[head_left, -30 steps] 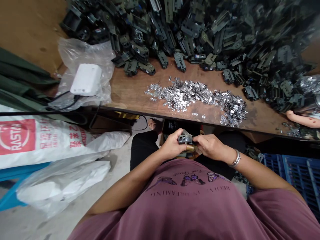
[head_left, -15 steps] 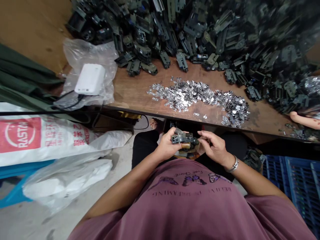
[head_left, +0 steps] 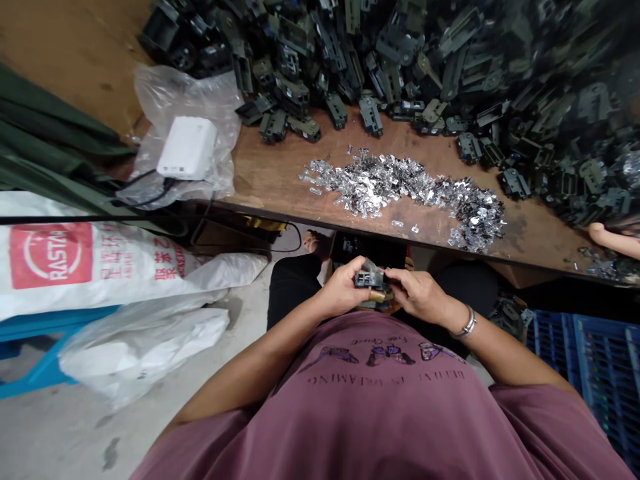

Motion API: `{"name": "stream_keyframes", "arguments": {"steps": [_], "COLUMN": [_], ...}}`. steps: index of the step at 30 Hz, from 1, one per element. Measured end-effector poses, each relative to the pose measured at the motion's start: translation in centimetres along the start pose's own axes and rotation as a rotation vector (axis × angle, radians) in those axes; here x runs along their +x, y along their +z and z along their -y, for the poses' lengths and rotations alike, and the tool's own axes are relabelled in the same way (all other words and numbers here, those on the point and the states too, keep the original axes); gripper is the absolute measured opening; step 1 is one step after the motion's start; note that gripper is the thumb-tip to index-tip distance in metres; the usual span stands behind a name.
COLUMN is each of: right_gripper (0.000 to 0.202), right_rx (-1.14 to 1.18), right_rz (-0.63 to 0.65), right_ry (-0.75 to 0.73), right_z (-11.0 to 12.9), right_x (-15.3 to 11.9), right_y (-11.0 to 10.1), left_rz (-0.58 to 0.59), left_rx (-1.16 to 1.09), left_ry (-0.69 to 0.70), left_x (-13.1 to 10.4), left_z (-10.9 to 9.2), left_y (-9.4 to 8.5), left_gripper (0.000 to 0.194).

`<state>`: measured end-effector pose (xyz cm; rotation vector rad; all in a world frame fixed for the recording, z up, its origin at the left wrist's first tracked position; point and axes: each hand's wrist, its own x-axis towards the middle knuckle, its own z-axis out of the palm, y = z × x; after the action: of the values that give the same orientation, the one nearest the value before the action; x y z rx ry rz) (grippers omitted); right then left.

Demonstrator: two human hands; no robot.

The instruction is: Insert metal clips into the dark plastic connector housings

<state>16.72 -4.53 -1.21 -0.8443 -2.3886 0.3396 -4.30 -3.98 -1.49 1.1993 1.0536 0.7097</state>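
Note:
Just below the table edge, my left hand (head_left: 344,288) is closed round a dark grey-green plastic part (head_left: 369,279). The fingers of my right hand (head_left: 417,295) are pinched together at the right end of this part; anything small between them is hidden. Under the part a tan, rounded piece (head_left: 377,295) shows between my hands. On the wooden table (head_left: 270,177) in front lies a long heap of small shiny metal pieces (head_left: 370,183). Behind it is a big pile of similar dark green parts (head_left: 370,115).
A white box (head_left: 187,148) with a black cable rests on clear plastic at the table's left. Sacks (head_left: 125,257) and a blue stool (head_left: 35,380) stand at left. Blue crates (head_left: 607,360) are at right. Another person's hand (head_left: 615,241) is at the table's right edge.
My right hand has moved left and now meets the part in my left hand. The part has turned a little. The whole view has shifted slightly.

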Motion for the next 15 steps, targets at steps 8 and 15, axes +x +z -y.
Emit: {"name": "stream_keyframes", "arguments": {"steps": [8,15], "right_gripper": [0.038,0.031], "right_rx": [-0.008,0.565], "right_rz": [-0.107,-0.289], "right_ry": [-0.024,0.512], "right_z": [0.2,1.3], "right_x": [-1.3,-1.8], "right_y": [1.1,1.5], "left_rz": [-0.028,-0.142], "left_rx": [-0.063,-0.098], "left_ry": [-0.001,0.061], "left_x": [-0.1,-0.4], "left_z": [0.3,-0.2], "left_y": [0.2,-0.2], "left_gripper": [0.037,0.041]}}
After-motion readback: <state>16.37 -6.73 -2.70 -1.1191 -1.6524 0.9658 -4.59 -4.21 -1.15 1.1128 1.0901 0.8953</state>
